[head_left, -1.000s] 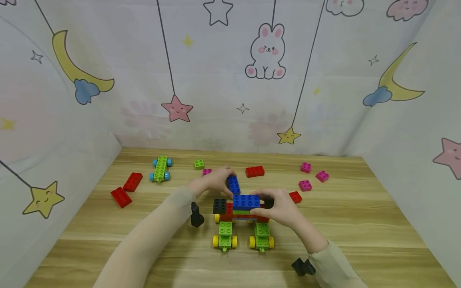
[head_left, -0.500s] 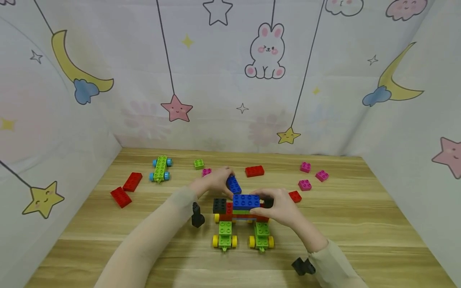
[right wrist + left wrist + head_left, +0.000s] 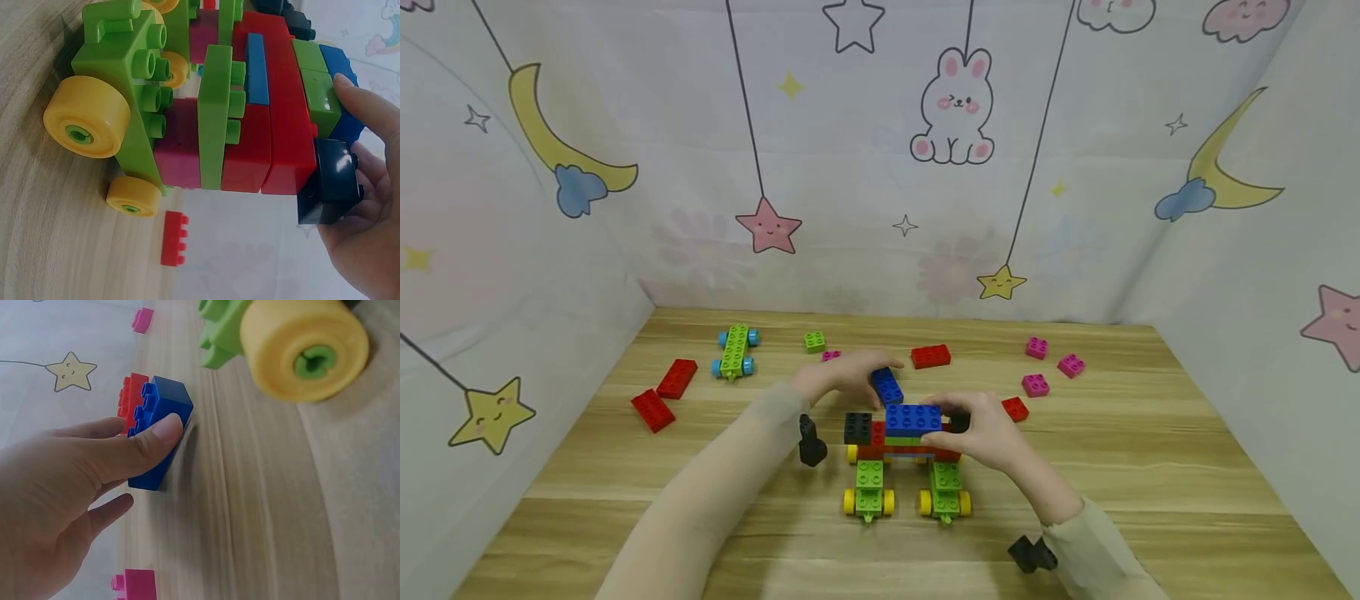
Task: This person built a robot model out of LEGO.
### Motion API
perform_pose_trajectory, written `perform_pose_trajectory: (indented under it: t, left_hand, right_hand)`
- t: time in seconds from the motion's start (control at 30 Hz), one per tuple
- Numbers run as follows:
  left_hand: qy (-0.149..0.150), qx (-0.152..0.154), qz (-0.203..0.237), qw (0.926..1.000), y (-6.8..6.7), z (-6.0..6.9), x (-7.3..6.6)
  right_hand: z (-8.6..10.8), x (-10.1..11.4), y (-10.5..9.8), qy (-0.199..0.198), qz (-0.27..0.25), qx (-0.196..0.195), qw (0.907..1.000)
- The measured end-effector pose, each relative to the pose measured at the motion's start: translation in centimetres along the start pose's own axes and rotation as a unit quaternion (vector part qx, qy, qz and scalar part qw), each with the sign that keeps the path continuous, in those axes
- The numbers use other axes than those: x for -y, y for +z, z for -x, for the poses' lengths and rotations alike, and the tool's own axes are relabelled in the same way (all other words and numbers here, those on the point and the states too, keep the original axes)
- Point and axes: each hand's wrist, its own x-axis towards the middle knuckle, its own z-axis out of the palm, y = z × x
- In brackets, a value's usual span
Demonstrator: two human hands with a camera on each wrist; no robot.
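Note:
A wheeled toy-brick build (image 3: 870, 475) of green, red, black and blue bricks stands at the middle of the table. My right hand (image 3: 981, 433) holds the blue brick (image 3: 913, 421) on its top, thumb on the near side and fingers behind. In the right wrist view a black brick (image 3: 331, 181) lies by those fingers. Beyond the build a loose blue brick (image 3: 887, 387) rests on the table. Over it reaches my left hand (image 3: 846, 377), fingers fairly straight and spread. In the left wrist view the thumb (image 3: 165, 430) lies across this brick; its far side is hidden.
A green car base (image 3: 734, 353) with blue wheels stands at the back left, near two red bricks (image 3: 677, 379). Another red brick (image 3: 931, 357) lies at the back. Several pink bricks (image 3: 1036, 385) are on the right. Black pieces (image 3: 1032, 555) lie near both forearms. A printed cloth closes the back.
The left fingers have straightened and spread past the loose blue brick, which has turned slightly. The right hand and the build have not visibly moved.

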Motion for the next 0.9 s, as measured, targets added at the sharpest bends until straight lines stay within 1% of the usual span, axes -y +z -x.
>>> perform_pose_trajectory:
  t: [0.1,0.23,0.47,0.67,0.83,0.9]
  left_hand:
    - [-0.007,0.005,-0.002,1.0,0.24,-0.02,0.01]
    - [-0.008,0.004,-0.01,0.9999,0.36,-0.07,-0.03]
    - [0.008,-0.005,-0.045,0.9989,0.51,-0.21,0.19]
    - [0.0,-0.014,-0.029,0.9995,0.69,-0.2,0.41]
    - [-0.012,-0.018,-0.015,0.9997,0.6,-0.14,0.43]
    - [-0.016,-0.024,-0.009,0.9996,0.46,-0.09,0.36]
  right_hand:
    - [0.0,-0.02,0.04,0.002,-0.003,0.002,1.0]
    - [0.03,-0.02,0.08,0.005,-0.009,0.002,0.9999]
    - [0.04,0.01,0.09,0.004,-0.011,0.002,0.9999]
    - [0.07,0.0,0.1,0.002,-0.008,0.0,1.0]
    - [0.01,0.11,0.0,-0.001,-0.006,-0.001,1.0]
    - [0.0,0.14,-0.02,0.0,-0.005,-0.001,1.0]
